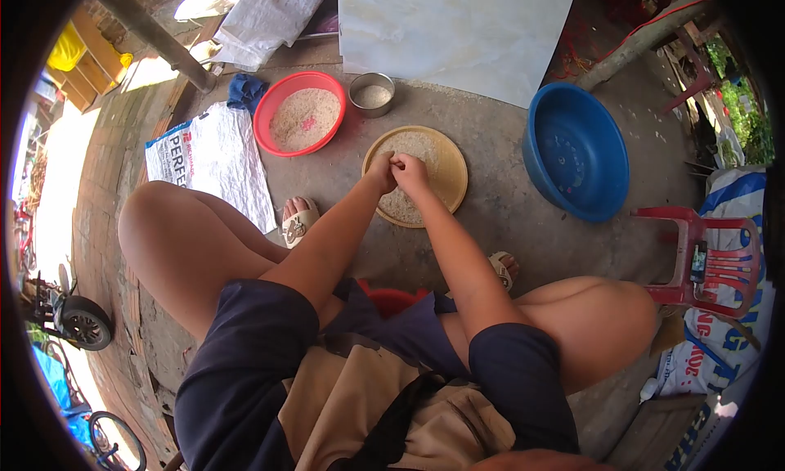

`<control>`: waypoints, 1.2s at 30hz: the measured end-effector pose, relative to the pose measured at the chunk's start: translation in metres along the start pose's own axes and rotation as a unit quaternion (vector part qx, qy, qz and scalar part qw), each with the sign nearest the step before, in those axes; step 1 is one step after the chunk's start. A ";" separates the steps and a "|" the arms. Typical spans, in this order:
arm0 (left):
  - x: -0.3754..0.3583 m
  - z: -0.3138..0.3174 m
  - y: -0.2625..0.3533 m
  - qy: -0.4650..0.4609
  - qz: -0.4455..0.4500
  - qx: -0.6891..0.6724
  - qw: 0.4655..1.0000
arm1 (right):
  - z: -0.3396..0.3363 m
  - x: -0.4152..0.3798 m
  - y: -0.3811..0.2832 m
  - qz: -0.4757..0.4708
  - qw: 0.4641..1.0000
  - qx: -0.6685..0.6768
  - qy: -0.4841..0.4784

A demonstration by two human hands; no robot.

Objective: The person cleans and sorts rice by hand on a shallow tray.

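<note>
A round yellow tray (459,175) lies on the floor in front of me, with pale rice-like grain (398,208) spread over its left and middle part. Above it my left hand (381,172) and my right hand (411,171) meet, fingertips touching. Both hands look closed, fingers drawn together. Whatever is between the fingers, if anything, is too small to make out. Just beyond the tray stand a red basin (261,131) of similar grain with a small pink spot in it, and a metal bowl (372,107) also holding pale grain.
A large blue basin (579,160) stands to the right, near a red plastic chair (683,258). White printed sacks (214,156) lie at the left, beside a dark blue cloth (246,91). A marbled panel (454,38) is at the back. My sandalled feet flank the tray.
</note>
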State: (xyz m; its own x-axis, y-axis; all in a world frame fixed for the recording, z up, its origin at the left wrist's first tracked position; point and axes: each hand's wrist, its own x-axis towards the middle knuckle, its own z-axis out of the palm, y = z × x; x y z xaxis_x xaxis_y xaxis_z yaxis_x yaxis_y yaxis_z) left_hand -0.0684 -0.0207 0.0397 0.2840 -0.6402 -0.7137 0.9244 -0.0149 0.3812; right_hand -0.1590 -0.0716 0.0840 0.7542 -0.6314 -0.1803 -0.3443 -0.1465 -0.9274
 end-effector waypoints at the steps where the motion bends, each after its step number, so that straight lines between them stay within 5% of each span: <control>1: 0.010 0.000 0.007 -0.103 -0.004 -0.034 0.994 | 0.002 0.006 -0.005 -0.072 0.995 -0.059 0.026; 4: 0.025 -0.010 0.033 -0.095 0.070 -0.028 0.993 | -0.014 0.008 -0.006 -0.216 0.948 -0.179 0.151; 6: -0.008 -0.003 0.057 -0.002 0.172 0.246 0.954 | -0.034 -0.003 0.004 -0.144 0.920 -0.296 0.211; 7: -0.013 -0.009 0.058 0.008 0.174 0.241 0.955 | -0.042 -0.011 0.014 -0.092 0.893 -0.370 0.239; 8: -0.017 -0.013 0.057 0.045 0.242 0.474 0.845 | -0.052 -0.018 0.024 -0.041 0.856 -0.442 0.266; 9: -0.019 -0.016 0.057 0.079 0.289 0.675 0.674 | -0.060 -0.024 0.033 0.035 0.845 -0.453 0.281; 10: -0.014 -0.027 0.049 0.054 0.379 0.673 0.632 | -0.067 -0.024 0.041 0.111 0.830 -0.460 0.295; 11: -0.021 -0.028 0.042 0.062 0.377 0.673 0.633 | -0.075 -0.016 0.058 0.107 0.833 -0.459 0.288; 13: -0.033 -0.032 0.029 0.258 0.516 0.666 0.474 | -0.079 -0.003 0.089 0.229 0.909 -0.270 0.223; 15: -0.026 -0.049 0.024 0.320 0.477 0.640 0.511 | -0.073 -0.003 0.099 0.210 0.911 -0.276 0.224; 17: -0.008 -0.078 0.027 0.283 0.306 0.603 0.680 | -0.065 -0.007 0.094 0.190 0.913 -0.280 0.228; 20: -0.024 -0.055 0.022 0.381 0.357 0.532 0.667 | -0.064 -0.013 0.072 0.134 0.939 -0.231 0.214; 22: -0.041 -0.017 0.011 0.366 0.382 0.502 0.684 | -0.078 -0.011 0.076 0.066 0.928 -0.196 0.308; 26: -0.032 0.010 -0.004 0.293 0.441 0.489 0.693 | -0.113 -0.014 0.080 0.109 0.909 -0.161 0.369; 33: -0.042 -0.052 0.034 0.343 0.444 0.498 0.661 | -0.046 -0.005 0.058 0.017 0.937 -0.198 0.286; 36: -0.047 -0.029 0.011 0.347 0.437 0.465 0.687 | -0.076 -0.007 0.071 0.039 0.937 -0.191 0.291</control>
State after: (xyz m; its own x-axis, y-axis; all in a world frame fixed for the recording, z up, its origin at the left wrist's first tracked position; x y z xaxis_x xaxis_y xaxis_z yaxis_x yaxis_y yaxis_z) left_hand -0.0640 0.0315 0.0609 0.9788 -0.2005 0.0423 -0.1480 -0.5490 0.8226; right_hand -0.2310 -0.1350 0.0444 0.3236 -0.9436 0.0704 -0.6437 -0.2740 -0.7146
